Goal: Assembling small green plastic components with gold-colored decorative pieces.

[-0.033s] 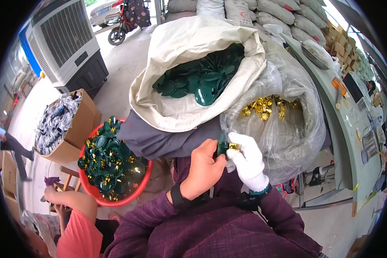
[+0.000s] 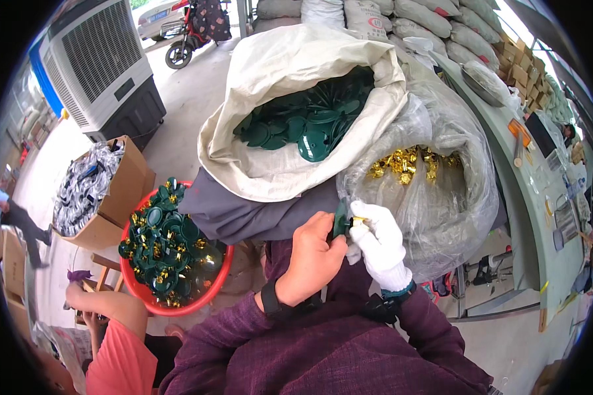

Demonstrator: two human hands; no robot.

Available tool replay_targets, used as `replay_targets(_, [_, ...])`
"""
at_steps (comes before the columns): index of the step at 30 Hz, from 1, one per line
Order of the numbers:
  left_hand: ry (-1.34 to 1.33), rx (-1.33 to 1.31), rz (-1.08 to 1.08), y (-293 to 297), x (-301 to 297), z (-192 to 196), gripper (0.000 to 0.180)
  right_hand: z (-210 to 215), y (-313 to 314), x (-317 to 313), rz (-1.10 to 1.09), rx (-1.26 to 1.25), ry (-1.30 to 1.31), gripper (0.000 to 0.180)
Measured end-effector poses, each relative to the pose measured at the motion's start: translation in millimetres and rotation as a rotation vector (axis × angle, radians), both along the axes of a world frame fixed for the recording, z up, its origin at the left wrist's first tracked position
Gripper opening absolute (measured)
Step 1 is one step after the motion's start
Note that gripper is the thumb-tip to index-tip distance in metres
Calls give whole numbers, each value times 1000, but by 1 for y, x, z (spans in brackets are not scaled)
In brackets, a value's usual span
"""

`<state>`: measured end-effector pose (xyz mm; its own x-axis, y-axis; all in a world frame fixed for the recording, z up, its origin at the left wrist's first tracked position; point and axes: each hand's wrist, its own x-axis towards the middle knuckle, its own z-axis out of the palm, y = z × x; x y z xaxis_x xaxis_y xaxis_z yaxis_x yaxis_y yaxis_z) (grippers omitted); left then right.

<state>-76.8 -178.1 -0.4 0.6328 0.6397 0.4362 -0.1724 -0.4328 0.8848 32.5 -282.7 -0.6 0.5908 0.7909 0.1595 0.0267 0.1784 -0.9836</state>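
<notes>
My bare left hand (image 2: 311,258) pinches a dark green plastic disc (image 2: 340,220), held on edge in front of my lap. Against the disc's right side, my right hand (image 2: 381,249), in a white knitted glove, grips a small gold fitting (image 2: 358,222), mostly hidden by the fingers. Beyond my hands, a white sack (image 2: 244,79) lies with its mouth open, full of green discs (image 2: 316,137). To its right, a clear plastic bag (image 2: 441,243) holds shiny gold fittings (image 2: 404,166).
On the left, a red basin (image 2: 179,310) holds green discs with gold fittings. Beside it sits a person in a coral shirt (image 2: 122,359). Behind stand a carton (image 2: 126,191) and an air cooler (image 2: 99,66). A long table (image 2: 527,217) runs along the right.
My right hand has shifted very slightly, and less of the gold fitting shows between its fingers. At the far left, a walking person has moved a little.
</notes>
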Motion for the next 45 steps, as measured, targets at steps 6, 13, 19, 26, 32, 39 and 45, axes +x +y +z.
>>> replay_targets(6, [-33, 26, -13, -3, -1, 8, 19, -12, -1, 4, 111, 180, 243, 31])
replay_targets(13, [-23, 132, 31, -6, -1, 3, 26, -5, -1, 1, -31, 33, -93, 33])
replay_targets(19, [2, 578, 87, -8, 0, -3, 41, 20, -5, -13, -89, -224, -48, 25])
replay_targets(26, [58, 475, 34, 30, -14, -15, 24, 26, 8, 1, 183, -344, 97, 29])
replay_targets(32, [21, -46, 468, 144, -108, -31, 14, 2, 5, 104, -576, -357, -995, 47])
replay_targets(39, [637, 629, 1029, 214, -150, -26, 42, -30, 10, 148, -573, -852, -1151, 45])
replay_targets(45, [419, 665, 465, 192, -30, 12, 22, -35, 20, 151, -627, -910, -1120, 33])
